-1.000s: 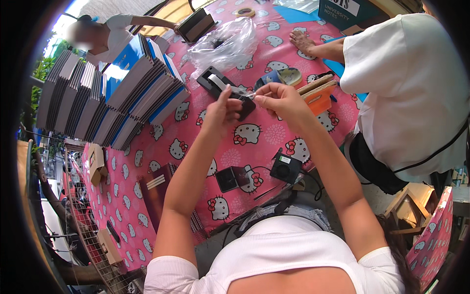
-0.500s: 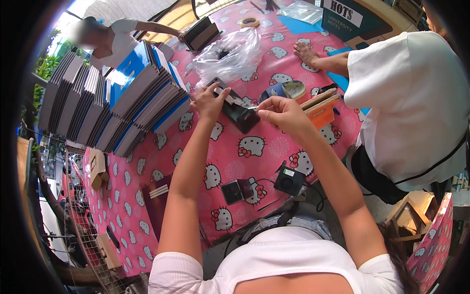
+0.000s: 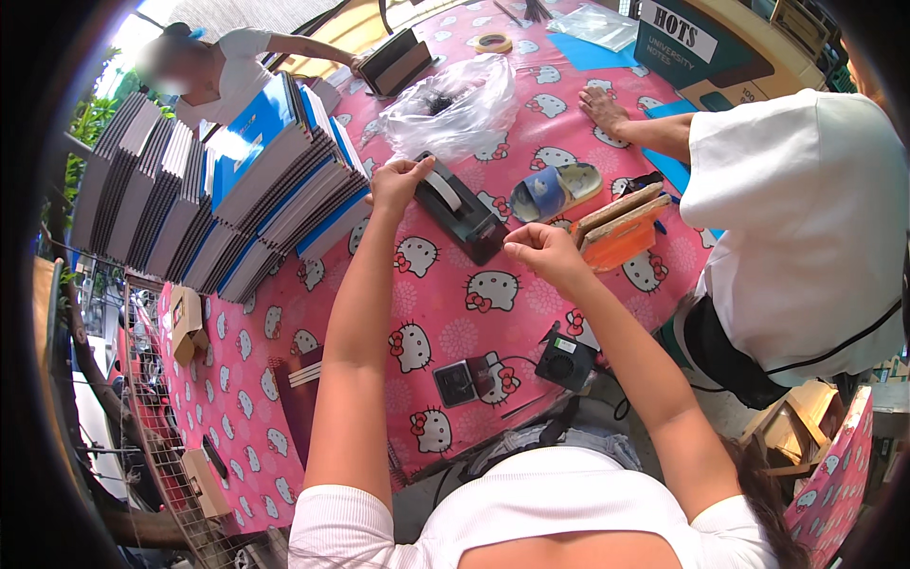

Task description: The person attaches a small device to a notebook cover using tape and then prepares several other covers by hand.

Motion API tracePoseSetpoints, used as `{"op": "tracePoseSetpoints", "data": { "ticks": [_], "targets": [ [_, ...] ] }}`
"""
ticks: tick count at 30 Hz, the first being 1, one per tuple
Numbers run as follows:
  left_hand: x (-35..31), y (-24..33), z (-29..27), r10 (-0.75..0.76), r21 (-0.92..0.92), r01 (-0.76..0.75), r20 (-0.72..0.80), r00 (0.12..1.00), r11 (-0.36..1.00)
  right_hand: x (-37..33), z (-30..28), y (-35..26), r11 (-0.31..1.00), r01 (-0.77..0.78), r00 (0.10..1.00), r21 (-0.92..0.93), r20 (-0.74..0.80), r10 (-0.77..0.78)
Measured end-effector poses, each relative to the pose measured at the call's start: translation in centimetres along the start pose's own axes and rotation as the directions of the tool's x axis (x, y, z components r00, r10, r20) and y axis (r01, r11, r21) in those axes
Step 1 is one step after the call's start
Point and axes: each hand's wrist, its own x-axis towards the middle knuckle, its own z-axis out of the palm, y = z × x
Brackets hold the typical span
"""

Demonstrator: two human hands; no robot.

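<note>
A black tape dispenser (image 3: 485, 237) with a pale roll of tape lies slantwise on the pink patterned tablecloth (image 3: 559, 114). My left hand (image 3: 398, 185) grips its far end, thumb and fingers closed on the edge. Just off the near end of the dispenser, my right hand (image 3: 550, 256) is closed in a pinch; whatever lies between the fingertips is too small to make out. A blue patterned slipper (image 3: 557, 190) rests right of the dispenser, beside an orange box-like holder (image 3: 626, 237) with brown boards in it.
Tall stacks of spiral-bound notebooks (image 3: 275, 190) stand at the left. A crumpled clear plastic bag (image 3: 455, 100) lies beyond the dispenser. Two small black devices (image 3: 567, 358) with cables sit near the front edge. One co-worker (image 3: 796, 218) leans in at right; another (image 3: 246, 71) stands far left.
My left hand has shifted from over the tape roll to the dispenser's far end. My right hand has moved slightly down and right, away from the dispenser's cutting end.
</note>
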Motion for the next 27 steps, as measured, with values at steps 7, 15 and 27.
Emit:
{"op": "tracePoseSetpoints", "data": {
  "ticks": [7, 15, 27],
  "targets": [
    [-0.5, 0.9, 0.0, 0.005, 0.071, 0.000, -0.062, 0.998, 0.997, 2.5, 0.8, 3.5, 0.997, 0.001, 0.999, 0.078, -0.042, 0.002],
    [-1.6, 1.6, 1.1, 0.123, 0.177, -0.070, -0.308, 0.943, 0.982, 5.2, 1.4, 7.2, 0.997, 0.001, 0.992, -0.083, -0.126, -0.011],
    [-3.7, 4.4, 0.4, 0.112, 0.497, -0.152, 0.109, 0.988, 0.854, 4.1, 1.2, 6.1, 0.997, 0.069, 0.991, 0.035, -0.118, -0.064]
  ]
}}
